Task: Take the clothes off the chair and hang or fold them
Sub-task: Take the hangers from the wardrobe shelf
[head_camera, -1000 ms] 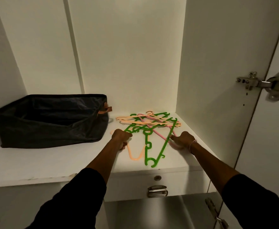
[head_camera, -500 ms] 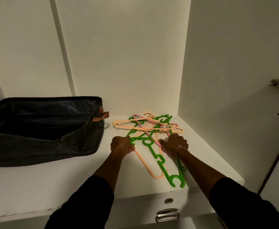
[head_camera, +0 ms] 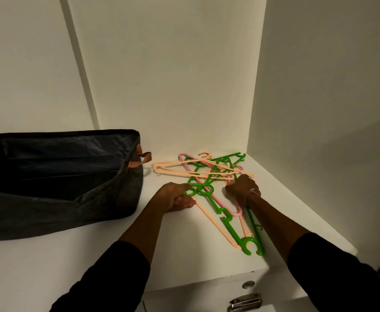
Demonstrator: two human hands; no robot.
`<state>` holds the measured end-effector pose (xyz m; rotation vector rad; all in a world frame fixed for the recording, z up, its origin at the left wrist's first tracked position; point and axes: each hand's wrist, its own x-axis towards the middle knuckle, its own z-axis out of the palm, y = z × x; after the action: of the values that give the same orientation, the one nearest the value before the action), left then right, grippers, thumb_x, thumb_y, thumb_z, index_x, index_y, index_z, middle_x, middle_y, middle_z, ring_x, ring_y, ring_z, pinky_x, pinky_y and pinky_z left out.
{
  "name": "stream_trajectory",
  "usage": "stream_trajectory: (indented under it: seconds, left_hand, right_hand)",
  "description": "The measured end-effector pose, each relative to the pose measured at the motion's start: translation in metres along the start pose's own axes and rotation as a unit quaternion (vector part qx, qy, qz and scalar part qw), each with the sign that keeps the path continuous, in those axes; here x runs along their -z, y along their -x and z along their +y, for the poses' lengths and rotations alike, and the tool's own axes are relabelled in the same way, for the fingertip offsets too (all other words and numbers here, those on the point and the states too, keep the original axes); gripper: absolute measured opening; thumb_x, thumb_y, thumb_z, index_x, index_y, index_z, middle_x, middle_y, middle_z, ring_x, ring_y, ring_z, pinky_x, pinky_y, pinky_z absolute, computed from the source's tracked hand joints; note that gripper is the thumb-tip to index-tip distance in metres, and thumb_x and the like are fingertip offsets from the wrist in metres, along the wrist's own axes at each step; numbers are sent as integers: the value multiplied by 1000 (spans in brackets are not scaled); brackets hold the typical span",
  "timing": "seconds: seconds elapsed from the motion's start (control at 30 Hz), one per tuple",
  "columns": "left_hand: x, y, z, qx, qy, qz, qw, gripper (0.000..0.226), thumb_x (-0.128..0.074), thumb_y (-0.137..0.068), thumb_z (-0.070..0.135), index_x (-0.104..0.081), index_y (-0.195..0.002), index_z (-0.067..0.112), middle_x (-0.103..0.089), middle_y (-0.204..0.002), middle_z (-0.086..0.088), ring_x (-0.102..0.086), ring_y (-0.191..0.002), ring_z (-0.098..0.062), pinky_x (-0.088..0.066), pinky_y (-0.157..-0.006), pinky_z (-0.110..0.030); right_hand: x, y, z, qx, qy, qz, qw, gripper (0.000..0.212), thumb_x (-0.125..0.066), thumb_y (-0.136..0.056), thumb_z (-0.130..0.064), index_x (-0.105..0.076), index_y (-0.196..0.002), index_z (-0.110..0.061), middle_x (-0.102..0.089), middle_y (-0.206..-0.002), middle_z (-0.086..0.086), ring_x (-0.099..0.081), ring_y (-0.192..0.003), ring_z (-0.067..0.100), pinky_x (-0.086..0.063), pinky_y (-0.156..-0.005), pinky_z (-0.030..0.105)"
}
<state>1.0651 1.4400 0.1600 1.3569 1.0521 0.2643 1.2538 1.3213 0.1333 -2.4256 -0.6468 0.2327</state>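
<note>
At the far left of the white shelf (head_camera: 49,262) I see a dark fabric storage bag (head_camera: 56,176), soft-sided and open at the top, with a small brown pull tab (head_camera: 142,160) on its right end. Just right of the bag, my left hand (head_camera: 175,197) rests on the shelf with its fingers curled round the ringed end of a green hanger (head_camera: 220,212); that hanger runs from my fingers toward the near right, and its hook lies close to the shelf's front edge. A black sleeve (head_camera: 108,278) covers that forearm up to about mid-arm.

The task's things in sight are the hangers: a tangled pile of hangers (head_camera: 207,172) lies flat on the right half of the shelf, reaching back toward the far right corner of the cabinet. Peach hangers (head_camera: 184,171) cross over the green ones at the far side, and a pink hanger (head_camera: 229,207) lies among them, its hook end beside the green one. No clothes or chair show in this view.

My right hand (head_camera: 244,188) sits on the right side of the pile, knuckles up and fingers clenched down into the hangers; I cannot tell which bar it holds. A thin bracelet (head_camera: 250,192) circles that wrist.

Below the shelf's front edge, at the near right, I see a drawer front with a round lock (head_camera: 248,284) and a metal latch (head_camera: 245,301).
</note>
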Motion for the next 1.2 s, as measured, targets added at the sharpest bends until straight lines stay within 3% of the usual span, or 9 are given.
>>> stream_trajectory:
  seconds: [0.17,0.37,0.5,0.6,0.7,0.9,0.97,1.07,1.2]
  left_hand:
    - [-8,-3,5,-38,-9,-3,999,42,-60,-99,28,-62,-107,-13,-68,-78,-20,-69,-65,-28,-61,-68,-38]
    - [-34,9,21,-34,215,-50,975,41,-55,-95,53,-58,-107,15,-63,-111,-20,-65,-96,-38,-55,-83,-51]
    - [-42,5,17,-52,332,-6,942,38,-66,-90,51,-58,-104,17,-67,-103,-13,-67,-84,-27,-54,-57,-32]
    - [-42,-4,17,-55,378,13,924,34,-67,-91,45,-59,-101,14,-66,-100,-16,-67,-81,-29,-57,-61,-32]
    - [-43,-14,14,-56,406,19,912,32,-59,-96,45,-55,-93,13,-64,-111,-25,-68,-98,-41,-55,-83,-51]
    - [-47,-21,11,-43,451,-2,891,38,-43,-102,52,-49,-111,16,-58,-126,-28,-62,-110,-48,-49,-93,-64]
    - [-49,-22,14,-45,464,-17,884,42,-42,-101,56,-53,-109,16,-60,-125,-26,-64,-109,-45,-50,-93,-63]
    - [-49,-26,13,-57,482,-13,874,55,-46,-99,56,-57,-124,8,-66,-120,-24,-69,-98,-39,-55,-88,-56]
    - [-57,-28,6,-65,431,8,900,72,-65,-87,57,-46,-141,13,-65,-119,-17,-64,-51,-22,-53,-48,-32]
  right_hand:
    - [4,-5,0,7,-42,1,999,36,-66,-92,-37,-58,-108,-6,-64,-101,12,-63,-95,32,-46,-72,34]
    - [21,-6,-21,9,-218,-44,975,34,-34,-105,-36,-54,-105,-9,-55,-86,9,-53,-77,25,-39,-67,29]
    - [14,-14,-13,-23,-213,-62,975,60,-22,-84,-77,-42,-91,-20,-36,-73,0,-39,-65,15,-30,-57,25]
    - [13,-16,-13,-41,-229,-58,971,75,-21,-88,-77,-48,-112,-12,-55,-106,14,-56,-94,28,-46,-83,32]
    - [24,-5,-24,-28,-216,44,975,83,-22,-100,-66,-22,-156,-6,-34,-155,25,-39,-139,41,-35,-114,48]
    - [25,2,-42,165,-33,-22,986,79,-20,-90,-82,-54,-141,-33,-55,-143,15,-49,-133,33,-37,-109,41]
    - [6,-5,-30,147,51,-118,981,77,-20,-91,-81,-50,-145,-36,-54,-145,12,-47,-133,33,-36,-111,41]
    - [-28,-30,-3,119,77,-155,978,130,-17,-44,-110,-45,-147,-35,-55,-140,11,-48,-127,28,-42,-102,30]
    - [-9,1,-24,172,101,-95,975,120,-13,-44,-110,-44,-141,-46,-59,-132,14,-51,-126,37,-41,-106,49]
